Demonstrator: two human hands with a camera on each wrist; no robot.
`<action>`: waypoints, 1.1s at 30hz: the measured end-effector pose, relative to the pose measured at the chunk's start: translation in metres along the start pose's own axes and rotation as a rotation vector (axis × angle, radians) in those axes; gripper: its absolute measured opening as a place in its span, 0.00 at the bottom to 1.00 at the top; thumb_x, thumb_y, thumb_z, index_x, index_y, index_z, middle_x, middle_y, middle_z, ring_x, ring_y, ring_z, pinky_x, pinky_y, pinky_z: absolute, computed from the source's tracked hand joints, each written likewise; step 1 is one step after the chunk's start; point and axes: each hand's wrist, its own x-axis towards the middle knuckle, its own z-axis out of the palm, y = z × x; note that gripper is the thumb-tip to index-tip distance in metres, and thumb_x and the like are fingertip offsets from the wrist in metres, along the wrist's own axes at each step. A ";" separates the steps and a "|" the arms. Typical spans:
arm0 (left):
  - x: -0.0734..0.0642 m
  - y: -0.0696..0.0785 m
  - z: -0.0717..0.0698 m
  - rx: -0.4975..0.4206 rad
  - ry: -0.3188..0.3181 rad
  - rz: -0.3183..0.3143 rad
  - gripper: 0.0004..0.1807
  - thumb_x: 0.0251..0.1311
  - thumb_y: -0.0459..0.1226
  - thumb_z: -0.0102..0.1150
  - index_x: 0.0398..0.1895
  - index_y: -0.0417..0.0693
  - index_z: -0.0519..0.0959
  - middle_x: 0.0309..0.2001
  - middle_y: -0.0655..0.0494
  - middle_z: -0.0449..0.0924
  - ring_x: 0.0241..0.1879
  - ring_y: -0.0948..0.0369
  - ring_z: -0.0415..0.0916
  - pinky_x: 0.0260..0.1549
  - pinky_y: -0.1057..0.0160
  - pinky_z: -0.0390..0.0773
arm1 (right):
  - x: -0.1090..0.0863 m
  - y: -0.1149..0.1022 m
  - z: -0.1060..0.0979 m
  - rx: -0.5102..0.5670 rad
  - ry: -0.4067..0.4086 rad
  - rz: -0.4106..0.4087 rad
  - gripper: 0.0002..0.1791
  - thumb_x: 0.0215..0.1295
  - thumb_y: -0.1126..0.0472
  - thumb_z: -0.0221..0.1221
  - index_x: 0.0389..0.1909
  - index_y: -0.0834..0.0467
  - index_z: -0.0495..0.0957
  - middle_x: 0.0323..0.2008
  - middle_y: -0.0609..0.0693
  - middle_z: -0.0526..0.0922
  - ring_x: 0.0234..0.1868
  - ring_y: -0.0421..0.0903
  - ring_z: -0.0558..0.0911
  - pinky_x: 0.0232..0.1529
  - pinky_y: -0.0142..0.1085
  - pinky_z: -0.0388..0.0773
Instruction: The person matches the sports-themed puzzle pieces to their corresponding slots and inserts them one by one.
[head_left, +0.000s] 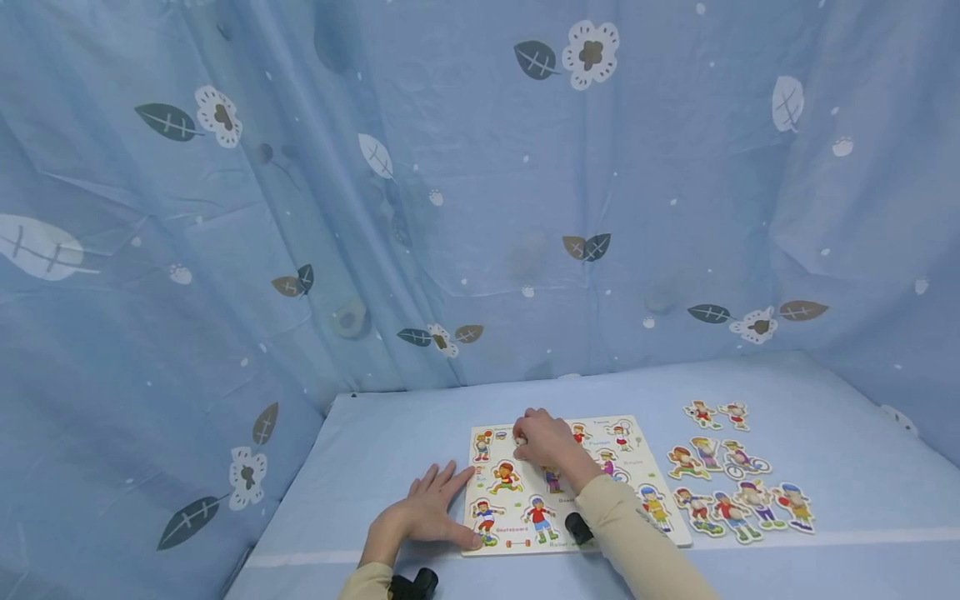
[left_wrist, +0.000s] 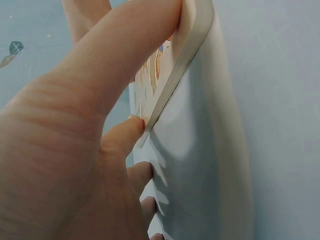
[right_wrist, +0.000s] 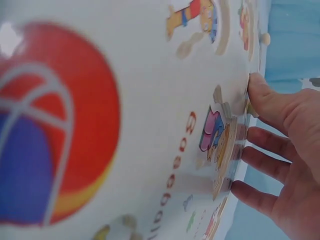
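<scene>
A white wooden puzzle board printed with sports figures and words lies flat on the table. My left hand is at its left side with fingers spread. The left thumb rests on the board's front corner, and the fingertips reach along its left edge. Over the upper middle of the board, my right hand pinches a small puzzle piece, mostly hidden by the fingers. In the right wrist view, the thumb and fingertips of the right hand come down close over the board's surface.
Right of the board lie several loose figure-shaped pieces in three rows, among them a cyclist piece and a piece in a red top. A pale blue cloth covers the table. Behind hangs a blue patterned curtain.
</scene>
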 end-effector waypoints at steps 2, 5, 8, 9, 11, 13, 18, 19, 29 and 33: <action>-0.001 0.001 0.000 0.001 -0.003 0.002 0.65 0.34 0.73 0.67 0.78 0.59 0.56 0.78 0.45 0.48 0.77 0.39 0.39 0.72 0.34 0.43 | 0.000 0.000 0.001 -0.009 0.002 0.005 0.11 0.60 0.57 0.68 0.42 0.55 0.83 0.34 0.47 0.74 0.36 0.46 0.70 0.35 0.46 0.74; -0.004 0.005 -0.003 0.015 -0.013 -0.008 0.64 0.36 0.72 0.68 0.78 0.59 0.56 0.78 0.45 0.48 0.77 0.39 0.39 0.72 0.34 0.43 | 0.000 -0.001 0.002 -0.008 -0.002 0.015 0.11 0.60 0.57 0.69 0.42 0.55 0.83 0.35 0.47 0.74 0.37 0.46 0.70 0.36 0.46 0.75; -0.007 0.009 -0.005 0.035 -0.020 -0.022 0.62 0.38 0.70 0.69 0.78 0.59 0.56 0.78 0.45 0.48 0.77 0.39 0.40 0.73 0.35 0.45 | -0.001 -0.002 0.002 -0.008 -0.004 0.017 0.11 0.60 0.57 0.69 0.42 0.56 0.84 0.35 0.47 0.74 0.37 0.47 0.71 0.37 0.47 0.76; -0.008 0.011 -0.006 0.039 -0.018 -0.024 0.61 0.39 0.69 0.69 0.78 0.58 0.56 0.78 0.45 0.49 0.77 0.39 0.40 0.72 0.35 0.45 | -0.001 -0.003 0.001 -0.010 -0.006 0.015 0.11 0.60 0.57 0.69 0.42 0.56 0.83 0.35 0.47 0.75 0.37 0.47 0.71 0.38 0.48 0.76; -0.010 0.013 -0.007 0.048 -0.011 -0.025 0.60 0.39 0.68 0.70 0.77 0.58 0.57 0.78 0.45 0.50 0.77 0.39 0.41 0.72 0.35 0.47 | -0.002 -0.004 0.000 -0.016 -0.017 0.006 0.11 0.61 0.58 0.68 0.43 0.56 0.83 0.36 0.48 0.75 0.38 0.47 0.72 0.39 0.48 0.77; -0.010 0.013 -0.007 0.056 -0.010 -0.021 0.60 0.40 0.67 0.70 0.77 0.58 0.57 0.78 0.45 0.50 0.77 0.40 0.41 0.72 0.36 0.47 | -0.003 -0.004 -0.003 -0.021 -0.035 0.001 0.11 0.61 0.58 0.68 0.43 0.56 0.83 0.37 0.48 0.75 0.40 0.48 0.73 0.40 0.50 0.77; -0.009 0.012 -0.007 0.049 -0.012 -0.006 0.59 0.41 0.67 0.69 0.78 0.59 0.56 0.78 0.45 0.49 0.77 0.39 0.41 0.72 0.35 0.47 | -0.005 -0.004 -0.010 0.001 -0.082 -0.008 0.13 0.61 0.59 0.68 0.47 0.56 0.82 0.40 0.48 0.75 0.43 0.49 0.73 0.46 0.53 0.77; -0.010 0.012 -0.008 0.046 -0.013 -0.003 0.59 0.41 0.66 0.70 0.78 0.58 0.56 0.78 0.45 0.49 0.77 0.39 0.41 0.72 0.35 0.47 | -0.005 -0.003 -0.011 0.004 -0.084 -0.010 0.14 0.61 0.59 0.68 0.47 0.56 0.82 0.40 0.48 0.75 0.43 0.50 0.73 0.46 0.54 0.77; -0.005 0.004 -0.003 0.017 0.003 0.004 0.63 0.36 0.72 0.67 0.78 0.58 0.57 0.78 0.45 0.48 0.77 0.39 0.40 0.73 0.35 0.45 | -0.003 -0.001 -0.005 0.036 -0.030 0.012 0.14 0.57 0.61 0.70 0.45 0.55 0.83 0.40 0.49 0.76 0.42 0.51 0.74 0.44 0.55 0.77; -0.009 0.011 -0.006 0.028 -0.010 0.000 0.61 0.39 0.69 0.69 0.77 0.57 0.57 0.78 0.44 0.49 0.77 0.39 0.41 0.72 0.35 0.46 | -0.005 -0.002 -0.007 0.044 -0.040 0.026 0.14 0.57 0.60 0.70 0.44 0.55 0.84 0.39 0.49 0.76 0.43 0.51 0.74 0.45 0.56 0.76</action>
